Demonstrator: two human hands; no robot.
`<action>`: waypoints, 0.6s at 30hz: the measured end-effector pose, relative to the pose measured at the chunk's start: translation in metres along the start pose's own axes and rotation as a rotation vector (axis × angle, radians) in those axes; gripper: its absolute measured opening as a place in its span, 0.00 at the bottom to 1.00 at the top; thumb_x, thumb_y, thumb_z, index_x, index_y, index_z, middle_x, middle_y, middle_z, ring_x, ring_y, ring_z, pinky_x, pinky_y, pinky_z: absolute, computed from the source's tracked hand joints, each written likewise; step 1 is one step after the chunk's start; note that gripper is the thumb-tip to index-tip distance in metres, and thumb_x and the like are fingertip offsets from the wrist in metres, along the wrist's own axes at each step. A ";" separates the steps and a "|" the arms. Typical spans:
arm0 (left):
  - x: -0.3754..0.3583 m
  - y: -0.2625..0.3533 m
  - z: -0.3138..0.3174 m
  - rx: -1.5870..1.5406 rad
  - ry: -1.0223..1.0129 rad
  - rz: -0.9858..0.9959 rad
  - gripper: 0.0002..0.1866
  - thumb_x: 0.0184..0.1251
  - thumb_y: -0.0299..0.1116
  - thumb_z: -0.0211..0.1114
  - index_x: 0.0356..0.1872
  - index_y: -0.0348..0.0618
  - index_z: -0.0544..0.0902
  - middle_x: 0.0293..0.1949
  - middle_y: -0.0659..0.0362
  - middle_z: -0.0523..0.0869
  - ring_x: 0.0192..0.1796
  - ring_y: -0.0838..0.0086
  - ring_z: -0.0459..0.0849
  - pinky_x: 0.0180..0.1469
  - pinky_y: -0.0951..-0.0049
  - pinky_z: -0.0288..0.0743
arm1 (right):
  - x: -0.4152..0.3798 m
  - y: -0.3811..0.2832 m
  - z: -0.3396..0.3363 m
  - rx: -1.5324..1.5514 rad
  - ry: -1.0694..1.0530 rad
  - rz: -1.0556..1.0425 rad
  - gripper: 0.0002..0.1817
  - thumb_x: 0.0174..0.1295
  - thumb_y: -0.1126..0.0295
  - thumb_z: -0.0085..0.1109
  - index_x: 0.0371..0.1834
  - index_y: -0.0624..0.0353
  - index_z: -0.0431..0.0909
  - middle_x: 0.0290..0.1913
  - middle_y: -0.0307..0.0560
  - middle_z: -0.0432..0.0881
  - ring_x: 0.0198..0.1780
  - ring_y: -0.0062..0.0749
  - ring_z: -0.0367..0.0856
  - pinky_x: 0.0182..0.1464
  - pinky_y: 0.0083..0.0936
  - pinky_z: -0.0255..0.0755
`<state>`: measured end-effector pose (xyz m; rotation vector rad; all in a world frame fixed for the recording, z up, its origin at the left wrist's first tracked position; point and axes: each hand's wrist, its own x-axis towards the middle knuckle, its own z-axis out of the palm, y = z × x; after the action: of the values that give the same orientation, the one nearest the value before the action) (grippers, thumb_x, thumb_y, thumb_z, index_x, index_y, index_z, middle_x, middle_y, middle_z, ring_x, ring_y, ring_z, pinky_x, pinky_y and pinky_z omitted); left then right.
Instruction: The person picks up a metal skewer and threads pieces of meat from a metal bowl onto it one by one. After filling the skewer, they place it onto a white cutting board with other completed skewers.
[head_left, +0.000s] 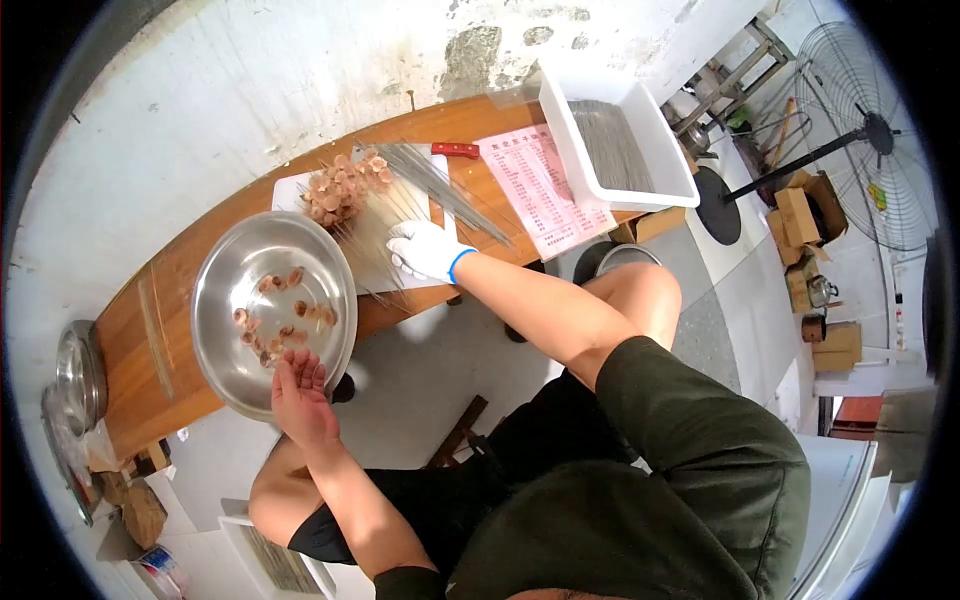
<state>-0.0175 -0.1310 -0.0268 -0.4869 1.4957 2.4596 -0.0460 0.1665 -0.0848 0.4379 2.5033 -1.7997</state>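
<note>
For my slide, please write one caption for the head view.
Gloved right hand at thin sticks, bare left hand at the metal bowl.

White glove (425, 250), blue cuff (461, 266); dark olive shirt (720, 450); black shorts (540, 420)

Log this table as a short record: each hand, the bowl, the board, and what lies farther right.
Left hand: bare, palm up, at the near rim of the steel bowl; grip unclear
Right hand: white glove, blue cuff, at the thin sticks
Steel bowl: scattered brownish pieces
White board: heap of brownish pieces, sticks
Farther right: red handle, pink printed sheet, white bin holding grey sticks
</note>
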 end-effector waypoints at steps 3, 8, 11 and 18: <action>0.005 -0.008 -0.002 0.001 -0.037 0.012 0.15 0.74 0.38 0.55 0.52 0.38 0.76 0.42 0.57 0.84 0.42 0.73 0.81 0.47 0.73 0.76 | -0.015 0.001 -0.008 -0.599 0.086 -0.166 0.20 0.63 0.55 0.51 0.52 0.54 0.78 0.46 0.52 0.83 0.48 0.49 0.81 0.50 0.39 0.73; 0.002 0.002 -0.001 0.014 -0.013 0.025 0.16 0.74 0.39 0.55 0.52 0.38 0.77 0.43 0.58 0.83 0.42 0.74 0.81 0.47 0.74 0.76 | -0.033 0.011 -0.055 -0.627 0.327 -0.139 0.14 0.61 0.59 0.50 0.38 0.56 0.79 0.38 0.60 0.82 0.42 0.53 0.81 0.48 0.43 0.73; 0.003 0.003 -0.008 0.023 -0.028 0.044 0.15 0.74 0.39 0.54 0.51 0.39 0.77 0.43 0.58 0.83 0.43 0.75 0.81 0.48 0.75 0.75 | -0.032 0.020 -0.087 -0.843 0.398 0.083 0.15 0.60 0.58 0.53 0.39 0.58 0.79 0.40 0.60 0.81 0.44 0.53 0.80 0.49 0.42 0.74; 0.010 -0.001 -0.012 0.010 -0.060 0.037 0.15 0.74 0.39 0.54 0.51 0.40 0.77 0.44 0.59 0.83 0.43 0.75 0.80 0.49 0.75 0.73 | -0.026 0.021 -0.094 -0.962 0.339 0.080 0.22 0.58 0.48 0.56 0.38 0.58 0.79 0.41 0.56 0.81 0.45 0.49 0.81 0.49 0.41 0.74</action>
<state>-0.0243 -0.1407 -0.0365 -0.3830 1.5054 2.4707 -0.0023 0.2552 -0.0683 0.7717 3.0902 -0.3546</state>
